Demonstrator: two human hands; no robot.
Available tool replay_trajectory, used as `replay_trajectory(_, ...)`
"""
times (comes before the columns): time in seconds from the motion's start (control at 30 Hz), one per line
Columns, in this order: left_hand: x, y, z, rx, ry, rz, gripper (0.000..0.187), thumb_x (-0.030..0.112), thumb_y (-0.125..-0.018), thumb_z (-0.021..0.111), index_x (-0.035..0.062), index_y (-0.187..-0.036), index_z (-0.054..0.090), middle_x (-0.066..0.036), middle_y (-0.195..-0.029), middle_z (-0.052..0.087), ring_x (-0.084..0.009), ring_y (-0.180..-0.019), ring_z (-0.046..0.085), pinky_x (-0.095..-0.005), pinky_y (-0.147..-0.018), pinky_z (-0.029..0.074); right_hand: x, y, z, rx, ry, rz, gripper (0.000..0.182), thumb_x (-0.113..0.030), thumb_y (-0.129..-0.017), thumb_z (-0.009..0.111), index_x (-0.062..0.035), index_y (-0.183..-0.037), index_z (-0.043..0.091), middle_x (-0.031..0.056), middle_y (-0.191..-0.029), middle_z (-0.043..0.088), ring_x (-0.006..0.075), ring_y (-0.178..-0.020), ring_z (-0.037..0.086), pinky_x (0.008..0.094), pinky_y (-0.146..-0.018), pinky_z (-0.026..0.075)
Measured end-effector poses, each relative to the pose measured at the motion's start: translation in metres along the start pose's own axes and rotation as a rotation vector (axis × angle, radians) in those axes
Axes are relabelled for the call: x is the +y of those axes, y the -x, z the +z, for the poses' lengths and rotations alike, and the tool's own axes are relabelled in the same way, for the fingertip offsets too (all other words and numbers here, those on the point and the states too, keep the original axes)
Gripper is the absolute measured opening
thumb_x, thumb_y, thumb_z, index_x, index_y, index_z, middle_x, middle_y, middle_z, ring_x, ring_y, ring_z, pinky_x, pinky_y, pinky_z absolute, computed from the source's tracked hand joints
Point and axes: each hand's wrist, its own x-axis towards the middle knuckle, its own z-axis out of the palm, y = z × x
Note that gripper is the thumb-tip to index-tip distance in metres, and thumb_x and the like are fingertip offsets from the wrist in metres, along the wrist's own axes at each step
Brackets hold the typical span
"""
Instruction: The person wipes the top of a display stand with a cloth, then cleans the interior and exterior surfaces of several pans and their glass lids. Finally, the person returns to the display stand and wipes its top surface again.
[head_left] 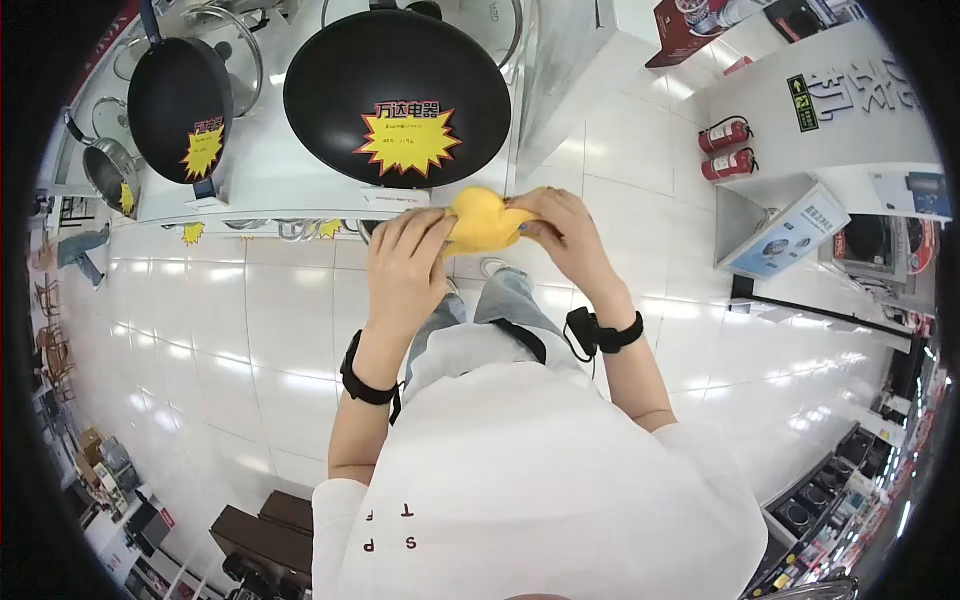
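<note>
A yellow cloth [487, 222], bunched up, is stretched between my two hands in front of the shelf edge. My left hand [405, 255] grips its left end, fingers bent over it. At the other end, my right hand [568, 235] pinches the cloth between thumb and fingers. Just beyond the cloth stands a large black wok [395, 85] bearing a yellow starburst price tag [410, 140]. A smaller black frying pan [178, 100] is further left on the shelf.
The white display shelf [270, 190] also holds a steel pan [112, 168] and glass lids. A white panel [570, 70] rises at its right end. Two fire extinguishers [727, 150] and a slanted sign board [785, 235] are to the right.
</note>
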Motion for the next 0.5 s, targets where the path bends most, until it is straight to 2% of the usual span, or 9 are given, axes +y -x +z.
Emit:
replay_trajectory(0.03, -0.011, 0.022, 0.007, -0.001, 0.004, 0.017, 0.033, 0.001, -0.082, 0.07, 0.0088, -0.114, 0.073, -0.005, -0.113, 0.073, -0.0277, -0.111, 0.065, -0.0428, -0.101, 0.046, 0.012, 0.016, 0.018, -0.039, 0.055, 0.008, 0.023, -0.005, -0.087, 0.07, -0.0109, -0.11, 0.069, 0.0027, -0.112, 0.074, 0.0273, -0.108, 0.065, 0.0424, -0.101, 0.045)
replay_trajectory(0.1, -0.023, 0.049, 0.013, -0.213, -0.068, 0.034, 0.033, 0.002, -0.082, 0.069, 0.0101, -0.113, 0.074, -0.004, -0.115, 0.072, -0.0263, -0.111, 0.064, -0.0447, -0.103, 0.044, 0.019, 0.032, 0.04, -0.067, 0.115, 0.017, 0.024, -0.005, -0.088, 0.069, -0.0117, -0.111, 0.069, 0.0019, -0.113, 0.074, 0.0273, -0.111, 0.065, 0.0431, -0.103, 0.045)
replay_trajectory(0.2, -0.033, 0.053, 0.018, -0.171, -0.082, 0.037, 0.032, 0.004, -0.082, 0.069, 0.0106, -0.113, 0.074, -0.003, -0.117, 0.072, -0.0255, -0.112, 0.064, -0.0466, -0.104, 0.044, 0.02, 0.036, 0.056, -0.077, 0.136, 0.005, 0.025, -0.007, -0.09, 0.069, -0.0121, -0.114, 0.069, 0.0019, -0.118, 0.073, 0.0267, -0.119, 0.064, 0.0477, -0.112, 0.041)
replay_trajectory(0.27, -0.042, 0.04, 0.023, -0.132, -0.122, 0.061, 0.032, 0.004, -0.083, 0.069, 0.0108, -0.113, 0.075, -0.003, -0.118, 0.071, -0.0258, -0.112, 0.063, -0.0465, -0.103, 0.045, 0.021, 0.022, 0.057, 0.076, 0.283, -0.102, 0.027, -0.008, -0.091, 0.068, -0.0141, -0.117, 0.07, 0.0008, -0.121, 0.073, 0.0262, -0.124, 0.062, 0.0478, -0.114, 0.04)
replay_trajectory(0.3, -0.05, 0.036, 0.032, -0.08, -0.143, 0.046, 0.032, 0.005, -0.083, 0.069, 0.0109, -0.114, 0.074, -0.003, -0.117, 0.071, -0.0259, -0.112, 0.063, -0.0464, -0.103, 0.045, 0.024, 0.018, 0.058, 0.076, 0.289, -0.105, 0.032, -0.012, -0.092, 0.068, -0.016, -0.124, 0.069, 0.0023, -0.134, 0.068, 0.027, -0.132, 0.057, 0.0494, -0.117, 0.038)
replay_trajectory(0.33, -0.06, 0.034, 0.041, -0.032, -0.165, 0.031, 0.032, 0.006, -0.084, 0.07, 0.011, -0.115, 0.074, -0.003, -0.116, 0.071, -0.026, -0.112, 0.063, -0.0463, -0.103, 0.045, 0.027, 0.015, 0.062, 0.082, 0.291, -0.1, 0.032, -0.012, -0.092, 0.068, -0.016, -0.124, 0.069, 0.0023, -0.134, 0.068, 0.027, -0.132, 0.057, 0.0494, -0.117, 0.038)
replay_trajectory(0.4, -0.082, 0.045, 0.069, -0.039, -0.159, 0.03, 0.032, 0.009, -0.086, 0.07, 0.011, -0.117, 0.073, -0.003, -0.12, 0.069, -0.0265, -0.114, 0.062, -0.0458, -0.102, 0.045, 0.038, 0.014, 0.077, 0.102, 0.406, -0.046, 0.042, -0.018, -0.093, 0.069, -0.0173, -0.135, 0.065, 0.0061, -0.148, 0.058, 0.029, -0.14, 0.05, 0.0513, -0.12, 0.035)
replay_trajectory(0.43, -0.09, 0.051, 0.082, -0.098, -0.181, 0.021, 0.033, 0.009, -0.086, 0.07, 0.0106, -0.119, 0.072, -0.004, -0.121, 0.067, -0.0276, -0.114, 0.061, -0.0465, -0.102, 0.046, 0.064, 0.022, 0.096, 0.057, 0.467, 0.017, 0.053, -0.022, -0.094, 0.069, -0.0182, -0.145, 0.057, 0.0092, -0.158, 0.047, 0.0307, -0.148, 0.041, 0.0535, -0.122, 0.033)
replay_trajectory(0.5, -0.107, 0.068, 0.108, -0.228, -0.206, 0.01, 0.037, 0.015, -0.09, 0.069, 0.0116, -0.127, 0.069, -0.005, -0.13, 0.062, -0.0287, -0.119, 0.059, -0.0476, -0.103, 0.046, 0.08, 0.035, 0.123, 0.062, 0.43, 0.104, 0.056, -0.022, -0.094, 0.069, -0.0186, -0.148, 0.054, 0.0097, -0.16, 0.044, 0.0314, -0.15, 0.039, 0.0537, -0.122, 0.032)
